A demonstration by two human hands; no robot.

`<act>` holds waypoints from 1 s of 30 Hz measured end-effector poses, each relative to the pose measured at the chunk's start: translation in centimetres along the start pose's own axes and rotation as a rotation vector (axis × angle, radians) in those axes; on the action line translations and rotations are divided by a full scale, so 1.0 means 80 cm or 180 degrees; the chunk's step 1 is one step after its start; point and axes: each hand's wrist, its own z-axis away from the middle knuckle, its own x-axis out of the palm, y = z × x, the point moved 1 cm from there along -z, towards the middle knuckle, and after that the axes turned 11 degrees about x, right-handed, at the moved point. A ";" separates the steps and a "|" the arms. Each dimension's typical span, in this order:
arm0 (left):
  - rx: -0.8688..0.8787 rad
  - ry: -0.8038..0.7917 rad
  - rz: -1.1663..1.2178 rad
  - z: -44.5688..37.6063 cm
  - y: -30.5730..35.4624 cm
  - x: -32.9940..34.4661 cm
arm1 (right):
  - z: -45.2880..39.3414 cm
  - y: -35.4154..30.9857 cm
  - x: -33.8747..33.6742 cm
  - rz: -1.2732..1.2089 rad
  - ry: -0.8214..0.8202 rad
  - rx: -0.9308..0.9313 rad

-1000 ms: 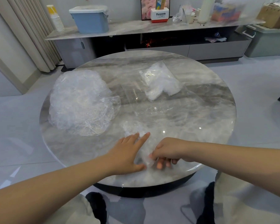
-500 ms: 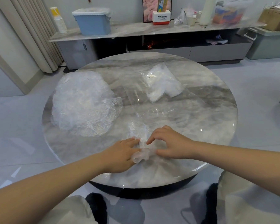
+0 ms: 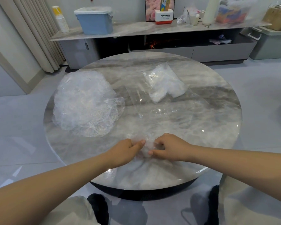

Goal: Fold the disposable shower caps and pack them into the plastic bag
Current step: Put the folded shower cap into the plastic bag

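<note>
Two hands meet at the lower centre of the frame, near the front edge of the round marble counter (image 3: 201, 127). The left hand (image 3: 125, 150) has its fingers curled and its thumb stretched toward the right, gripping one side of a crumpled shower cap (image 3: 146, 143). The right hand (image 3: 170, 147) is curled over the cap's other side, thumb and fingers pinching the film. The cap is bunched small between them, resting on the counter. A loose pile of unfolded shower caps (image 3: 84, 103) sits at the centre left of the frame. The clear plastic bag (image 3: 152, 101) lies flat at the centre, with white folded caps (image 3: 165, 85) inside its far end.
</note>
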 end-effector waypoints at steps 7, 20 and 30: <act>-0.0614 0.0262 0.0673 -0.020 -0.007 -0.001 | -0.017 -0.008 0.006 -0.0161 -0.0014 0.0750; 0.1689 0.0455 -0.2830 -0.006 -0.013 0.006 | -0.028 -0.016 0.004 0.0130 -0.0075 0.0855; 0.0550 -0.0967 -0.2504 -0.001 -0.032 0.021 | -0.012 -0.011 0.010 0.1577 0.1262 -0.1147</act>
